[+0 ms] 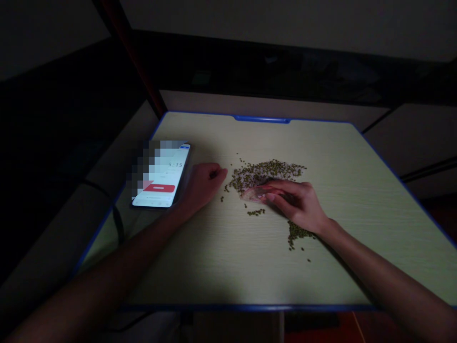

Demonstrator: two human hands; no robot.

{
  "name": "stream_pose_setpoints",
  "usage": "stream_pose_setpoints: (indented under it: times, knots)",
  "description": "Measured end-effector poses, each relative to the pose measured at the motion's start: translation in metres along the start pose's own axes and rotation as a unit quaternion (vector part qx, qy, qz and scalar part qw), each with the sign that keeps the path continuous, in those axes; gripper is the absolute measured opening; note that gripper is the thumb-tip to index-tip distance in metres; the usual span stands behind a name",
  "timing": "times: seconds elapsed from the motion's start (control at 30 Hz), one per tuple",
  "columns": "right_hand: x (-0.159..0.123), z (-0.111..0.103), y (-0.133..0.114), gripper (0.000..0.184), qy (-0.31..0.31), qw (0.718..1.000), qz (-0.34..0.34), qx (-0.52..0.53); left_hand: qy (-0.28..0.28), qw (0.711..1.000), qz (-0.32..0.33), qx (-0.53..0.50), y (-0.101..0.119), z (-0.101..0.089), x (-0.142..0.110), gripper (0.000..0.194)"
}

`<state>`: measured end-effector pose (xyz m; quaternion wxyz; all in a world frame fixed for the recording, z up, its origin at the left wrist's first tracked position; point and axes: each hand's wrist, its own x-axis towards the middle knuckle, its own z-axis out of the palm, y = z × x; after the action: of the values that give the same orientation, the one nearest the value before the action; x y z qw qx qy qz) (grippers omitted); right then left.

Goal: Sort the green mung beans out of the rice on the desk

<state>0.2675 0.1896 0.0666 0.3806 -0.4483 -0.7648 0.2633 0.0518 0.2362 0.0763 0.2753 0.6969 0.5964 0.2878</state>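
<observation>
The right hand (303, 202) is pinching a clear sheet (253, 193) between thumb and fingers, which are pressing together on its near right end; whether it is stiff or soft, the dim light is not letting me tell. The sheet is lying low on the table (214, 267), at the near edge of the main patch of beans (273, 167). The left hand (205, 186) is resting between the phone (167, 176) and the beans, its fingers lying curled together in a loose fist; nothing is showing in it, though its inside is hidden. As for progress, the beans seem to be only partly divided: the main patch is spreading wide, with pale bits (245, 180) showing among it, while a smaller patch (298, 231) is sitting apart, partly under the right hand, and a short row (256, 212) is lying between the two. Much of the work is seemingly remaining, since the main patch is looking the larger and a few loose beans are straying around both. For writing, the phone is showing "5:15", perhaps the end of a longer figure; its red button is carrying a label too small to read, and no brand is showing.
</observation>
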Motion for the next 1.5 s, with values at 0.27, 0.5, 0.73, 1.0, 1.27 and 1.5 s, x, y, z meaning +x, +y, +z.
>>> stream_pose_setpoints:
  times: [0.27,0.5,0.73,1.0,1.27,1.5]
  knots:
    - [-0.001,0.0011,0.0041,0.024,0.015,0.998,0.054,0.024,-0.002,1.0,-0.003,0.006,0.0004,-0.0009,0.0005,0.036]
    - [-0.0009,0.0008,0.0011,0.023,0.013,0.998,0.066,0.02,0.001,1.0,-0.002,0.004,0.0009,-0.0007,0.0,0.035]
    - [-0.0028,0.0009,0.0049,0.02,0.058,0.993,0.087,0.048,0.002,1.0,-0.003,0.003,0.0008,-0.0007,-0.0002,0.035]
    - [-0.0022,0.0005,0.0027,0.022,0.034,0.997,0.07,0.024,-0.002,1.0,-0.002,0.005,-0.0009,0.0003,0.0,0.035]
    - [0.0017,0.0006,0.0007,0.022,0.033,0.998,0.047,-0.015,0.0,1.0,-0.004,-0.005,0.0011,0.0004,0.0,0.036]
    - [0.0042,0.0006,-0.0003,0.022,0.016,0.999,0.014,-0.041,0.001,1.0,-0.003,-0.003,0.0007,-0.0001,0.0003,0.036]
